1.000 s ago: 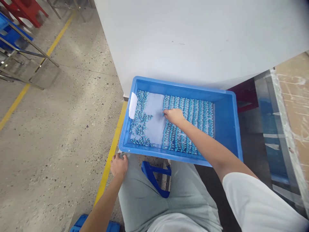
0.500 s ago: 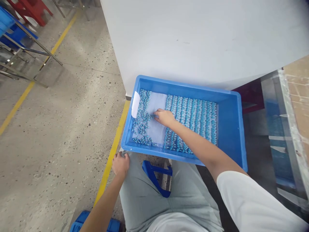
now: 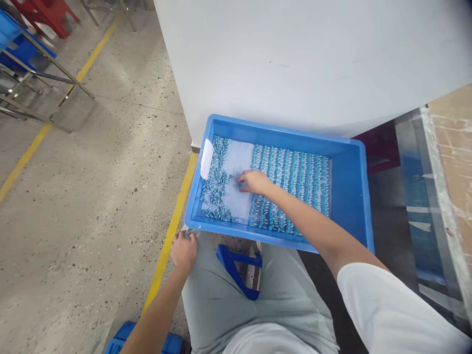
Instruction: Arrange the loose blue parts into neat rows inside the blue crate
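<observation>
Right hand (image 3: 254, 182) (well inside bin rim (image 3: 254, 237))

A blue plastic crate (image 3: 368, 216) stands against a white panel (image 3: 306, 59). Loose small blue-and-silver pieces (image 3: 214, 184) lie jumbled along its left edge, beside a white tag (image 3: 207, 160); standing rows of similar pieces (image 3: 291, 169) reach toward its right edge. Over the bare strip of pale sheet (image 3: 238, 155) between, the right hand (image 3: 255, 182) pinches one piece (image 3: 237, 186). Near the crate's near-left corner, the left hand (image 3: 183, 250) rests on the knee.
</observation>
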Available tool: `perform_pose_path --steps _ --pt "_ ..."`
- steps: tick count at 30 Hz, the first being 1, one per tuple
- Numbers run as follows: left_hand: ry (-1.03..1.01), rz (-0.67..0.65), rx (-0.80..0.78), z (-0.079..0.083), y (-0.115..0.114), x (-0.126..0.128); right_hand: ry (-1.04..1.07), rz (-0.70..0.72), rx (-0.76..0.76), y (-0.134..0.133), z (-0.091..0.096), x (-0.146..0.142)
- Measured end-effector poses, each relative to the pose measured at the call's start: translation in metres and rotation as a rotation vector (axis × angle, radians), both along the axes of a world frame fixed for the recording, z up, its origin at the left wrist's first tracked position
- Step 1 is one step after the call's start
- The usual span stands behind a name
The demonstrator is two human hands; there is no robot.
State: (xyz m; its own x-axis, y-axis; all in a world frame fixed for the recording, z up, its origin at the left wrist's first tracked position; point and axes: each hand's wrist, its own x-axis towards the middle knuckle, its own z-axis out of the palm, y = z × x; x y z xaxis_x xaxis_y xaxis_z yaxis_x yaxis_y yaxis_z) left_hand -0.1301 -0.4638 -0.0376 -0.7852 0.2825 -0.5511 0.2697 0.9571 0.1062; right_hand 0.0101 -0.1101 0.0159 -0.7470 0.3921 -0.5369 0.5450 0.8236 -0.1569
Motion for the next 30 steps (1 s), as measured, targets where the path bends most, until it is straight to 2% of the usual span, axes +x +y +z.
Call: perform_pose_path --steps 6,12,17,24,30 --pt "0.003 -0.006 0.005 0.000 0.000 -0.001 -0.013 0.021 -0.014 -0.010 0.006 0.000" --pt "0.000 -0.008 0.007 0.005 0.002 -0.001 0.010 0.005 -0.016 -0.005 0.006 0.003" --pt "-0.014 -0.007 0.016 0.002 0.000 -0.001 0.073 -0.101 0.054 -0.004 0.007 0.011" --pt "-0.001 -0.010 0.019 0.000 -0.001 -0.001 0.021 -0.328 0.122 -0.026 0.005 0.011" --pt "-0.017 -0.010 -0.006 0.003 0.001 -0.001 -0.002 -0.338 0.101 -0.032 0.000 0.002"
